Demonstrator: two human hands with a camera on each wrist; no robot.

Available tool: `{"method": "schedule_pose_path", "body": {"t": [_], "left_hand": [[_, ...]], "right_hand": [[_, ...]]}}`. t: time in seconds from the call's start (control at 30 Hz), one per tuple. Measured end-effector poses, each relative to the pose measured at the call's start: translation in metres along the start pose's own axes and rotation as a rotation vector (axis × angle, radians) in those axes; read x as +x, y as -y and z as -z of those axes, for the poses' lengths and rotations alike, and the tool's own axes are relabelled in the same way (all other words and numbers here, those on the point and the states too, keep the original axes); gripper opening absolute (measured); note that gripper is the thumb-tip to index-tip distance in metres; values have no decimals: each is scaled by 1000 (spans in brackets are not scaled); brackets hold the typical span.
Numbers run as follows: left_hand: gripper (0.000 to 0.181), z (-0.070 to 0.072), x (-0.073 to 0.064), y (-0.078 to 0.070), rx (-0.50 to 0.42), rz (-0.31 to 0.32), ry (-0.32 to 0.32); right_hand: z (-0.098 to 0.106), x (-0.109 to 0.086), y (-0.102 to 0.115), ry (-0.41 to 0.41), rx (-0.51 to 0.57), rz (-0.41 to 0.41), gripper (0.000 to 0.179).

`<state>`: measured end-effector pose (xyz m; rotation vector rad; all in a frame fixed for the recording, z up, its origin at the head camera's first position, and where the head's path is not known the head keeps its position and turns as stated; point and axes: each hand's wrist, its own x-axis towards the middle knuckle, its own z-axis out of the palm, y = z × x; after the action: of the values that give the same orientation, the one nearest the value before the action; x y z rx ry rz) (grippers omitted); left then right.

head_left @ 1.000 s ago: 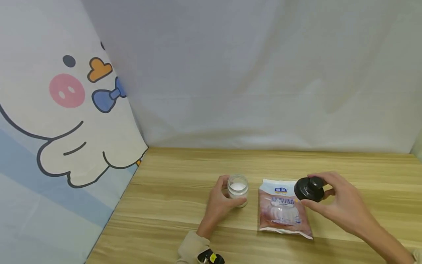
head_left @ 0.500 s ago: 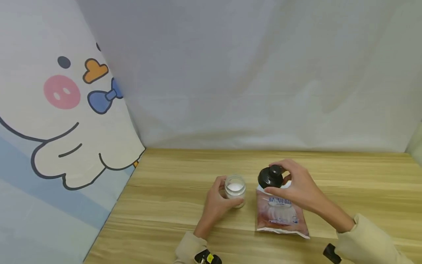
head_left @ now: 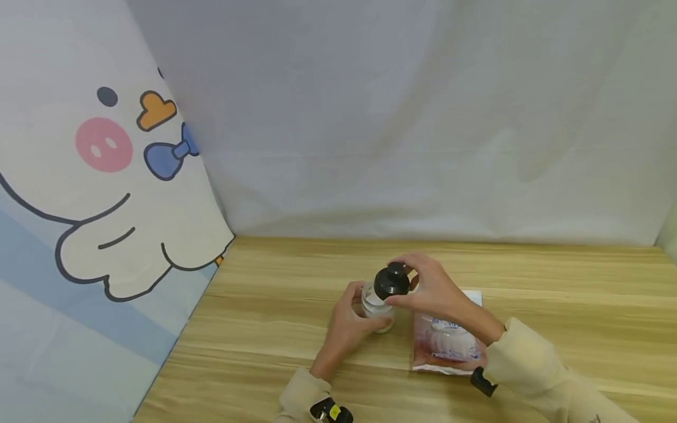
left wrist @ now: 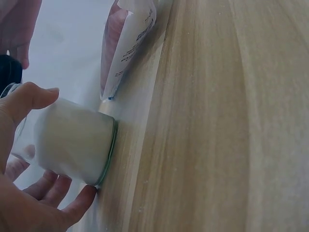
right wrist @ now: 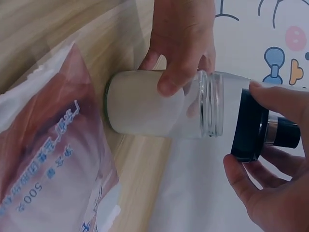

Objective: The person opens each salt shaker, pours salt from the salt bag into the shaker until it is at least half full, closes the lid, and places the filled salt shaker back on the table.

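A glass jar (right wrist: 149,104) holding white powder stands upright on the wooden table, its threaded mouth uncovered. My left hand (head_left: 346,326) grips it, thumb on one side and fingers curled round the other, as the left wrist view also shows on the jar (left wrist: 72,140). Between thumb and fingertips, my right hand (head_left: 436,294) holds a black lid (head_left: 392,283) with a raised knob. In the right wrist view the lid (right wrist: 251,126) hovers just above the jar's mouth, with a small gap between them. A reddish plastic bag (head_left: 449,346) lies under the right forearm, which partly hides it.
The bag (right wrist: 53,154) lies close beside the jar, on its right. Behind the wooden table (head_left: 264,305) hangs a pale curtain (head_left: 402,129). A cartoon-printed cloth (head_left: 148,217) borders the left side.
My right hand has carried the black lid leftward from over the bag to just above the jar's mouth. The left hand has kept its hold on the jar in about the same place.
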<state>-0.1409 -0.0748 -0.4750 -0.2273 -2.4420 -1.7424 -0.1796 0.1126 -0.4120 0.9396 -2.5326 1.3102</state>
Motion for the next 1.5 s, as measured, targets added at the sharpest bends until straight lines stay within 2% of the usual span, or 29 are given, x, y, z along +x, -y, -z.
{"method": "schedule_pose_path", "body": {"t": [0.17, 0.27, 0.43, 0.5, 0.6, 0.7, 0.77, 0.93, 1.0, 1.1, 1.2, 1.27, 1.33, 1.5], "left_hand": [[62, -1, 3, 13, 40, -25, -10], [61, -1, 3, 14, 48, -27, -8], [59, 0, 3, 12, 34, 4, 0], [59, 0, 2, 11, 28, 8, -3], [59, 0, 3, 12, 42, 11, -13], [59, -1, 4, 13, 57, 4, -22], [60, -2, 4, 13, 62, -3, -22], [61, -2, 6, 15, 65, 5, -15], [60, -2, 6, 15, 66, 12, -11], [60, -2, 5, 16, 64, 13, -6], [60, -2, 5, 16, 62, 2, -4], [60, -2, 4, 15, 68, -9, -7], [60, -3, 4, 14, 70, -14, -9], [57, -2, 4, 13, 56, -12, -3]], "right_hand": [[-10, 5, 2, 46, 17, 30, 53], [-15, 6, 4, 54, 13, 42, 52], [-23, 8, 4, 47, -34, 59, 51], [-27, 9, 5, 29, -65, 45, 51], [-31, 8, 7, -2, -116, -19, 55], [-32, 7, 9, -2, -144, -60, 61], [-29, 6, 9, 27, -129, -45, 63], [-22, 5, 4, 133, -16, 23, 66], [-23, 5, 1, 131, 9, 20, 61], [-29, 5, 0, 68, -5, -17, 52], [-36, 3, 1, 11, -40, -84, 59], [-38, 2, 3, 10, -43, -117, 64], [-38, 0, 3, 25, -32, -102, 67], [-32, -2, -1, 112, 41, -5, 68]]}}
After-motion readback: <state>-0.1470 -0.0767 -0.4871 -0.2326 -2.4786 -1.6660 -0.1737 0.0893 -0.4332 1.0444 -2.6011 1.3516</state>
